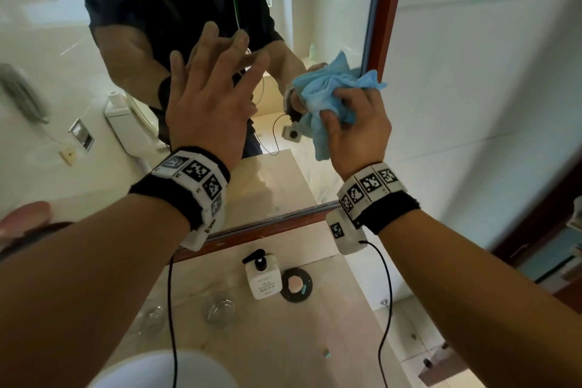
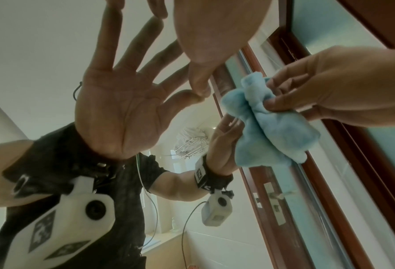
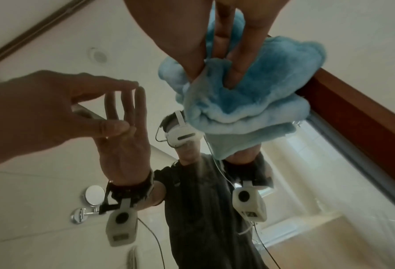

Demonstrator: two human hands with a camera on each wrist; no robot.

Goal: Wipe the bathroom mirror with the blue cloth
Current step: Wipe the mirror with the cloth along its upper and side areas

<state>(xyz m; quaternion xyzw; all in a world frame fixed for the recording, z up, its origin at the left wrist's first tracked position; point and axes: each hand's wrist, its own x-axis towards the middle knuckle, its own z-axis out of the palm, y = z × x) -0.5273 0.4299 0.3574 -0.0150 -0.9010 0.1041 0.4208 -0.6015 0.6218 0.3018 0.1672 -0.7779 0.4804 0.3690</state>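
The right hand has its fingers bunched around the blue cloth, which sits against the mirror near its right frame. The left hand is spread, fingers apart, at the glass. Wiping looks underway at this edge; I judge most of the mirror remains to be wiped.

Cloth against mirror near its right frame, bottle on counter below

Pump bottle standing on desk; dark dish sitting just right of bottle, glass bowl left.
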